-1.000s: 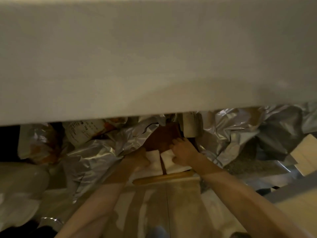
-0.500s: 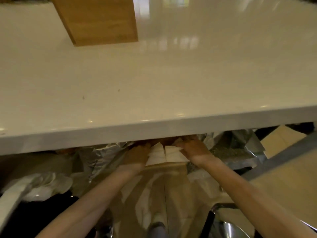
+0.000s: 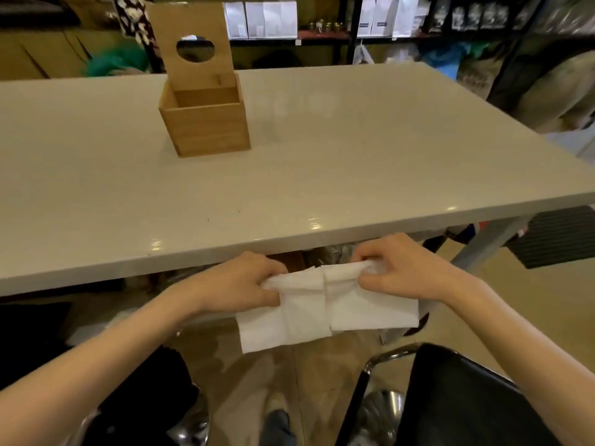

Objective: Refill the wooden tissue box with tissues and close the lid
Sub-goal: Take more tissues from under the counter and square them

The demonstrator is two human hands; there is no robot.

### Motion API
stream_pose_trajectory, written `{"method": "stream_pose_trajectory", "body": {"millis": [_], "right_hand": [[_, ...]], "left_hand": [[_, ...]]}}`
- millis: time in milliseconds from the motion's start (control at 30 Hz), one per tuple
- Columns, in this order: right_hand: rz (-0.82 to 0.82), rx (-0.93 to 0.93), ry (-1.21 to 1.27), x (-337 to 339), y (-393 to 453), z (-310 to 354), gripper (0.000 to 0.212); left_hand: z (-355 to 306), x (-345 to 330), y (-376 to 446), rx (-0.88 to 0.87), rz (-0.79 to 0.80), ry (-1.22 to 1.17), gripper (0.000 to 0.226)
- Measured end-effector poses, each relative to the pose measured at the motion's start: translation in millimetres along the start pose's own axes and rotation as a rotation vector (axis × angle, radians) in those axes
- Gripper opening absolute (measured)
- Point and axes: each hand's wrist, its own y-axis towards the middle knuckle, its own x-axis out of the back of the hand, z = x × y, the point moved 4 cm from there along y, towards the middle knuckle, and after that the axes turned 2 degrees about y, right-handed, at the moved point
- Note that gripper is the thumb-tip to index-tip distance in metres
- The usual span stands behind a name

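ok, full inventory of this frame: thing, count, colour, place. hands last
square wooden tissue box: 1, light brown, on table, far left
hinged wooden lid with round hole: 1, light brown, standing open above the box
folded white tissues: 1 bundle, white, held below the table's near edge
glossy table: 1, off-white, centre
black chair with chrome frame: 1, bottom right
white pouches: several, on back shelf
left hand: grips the tissues' left end
right hand: pinches their right end
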Motion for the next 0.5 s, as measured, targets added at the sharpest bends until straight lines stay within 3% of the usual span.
{"method": "stream_pose_trajectory", "body": {"millis": [100, 200, 500], "right_hand": [[-0.004, 0.008, 0.126, 34, -5, 24, 0.011], [-0.050, 0.072, 0.211, 64, 9, 41, 0.015], [-0.042, 0.094, 0.231, 102, 117, 47, 0.010]], "left_hand": [[-17, 44, -23, -0.022, 0.060, -0.083, 0.026], [-14, 88, -36, -0.034, 0.064, -0.142, 0.018], [54, 176, 11, 0.113, 0.041, -0.230, 0.018]]}}
